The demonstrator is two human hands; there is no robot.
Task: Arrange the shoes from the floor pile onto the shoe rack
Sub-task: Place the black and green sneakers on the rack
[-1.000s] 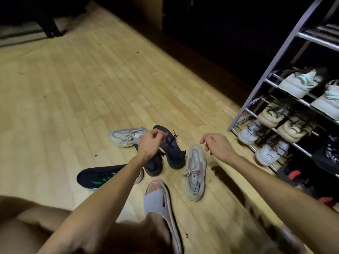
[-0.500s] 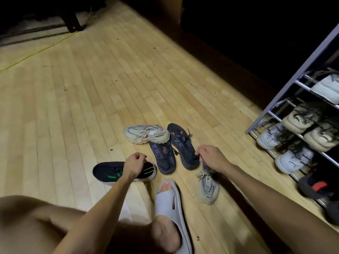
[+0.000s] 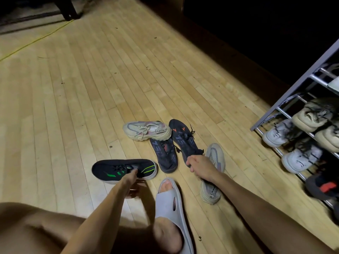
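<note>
Since the frame half a second ago the left hand [image 3: 132, 182] has dropped from a loose fist above the black sneaker with green stripes [image 3: 124, 170] to its collar — fingers now reach into the opening at the heel end, thumb side under the sole edge. Grip looks like it is closing on the shoe, but the shoe lies flat on the wooden floor [image 3: 77, 99]. The right hand [image 3: 200, 166] has slid a little toward the navy pair: it now curls around the heel of the right navy sneaker [image 3: 183, 142], fingers wrapped over the heel rim, forearm crossing above the grey sneaker [image 3: 212, 173] (its midsection is hidden by the wrist). Camera has tilted, so less of the rack shows than before.

Both arms are stretched forward and down from a crouch; a bare knee fills the lower left, and a foot in a grey slide [image 3: 172, 204] sits between the two arms.

Pile: beige chunky sneaker [image 3: 146, 130] lies on its side, resting on the toe of the left navy sneaker [image 3: 164, 154] — the two navy shoes lie side by side.

The shoe rack [image 3: 293, 83] stands at the right edge, well apart from the pile, lower shelves already holding white and beige sneakers plus a dark one with a red patch.
</note>
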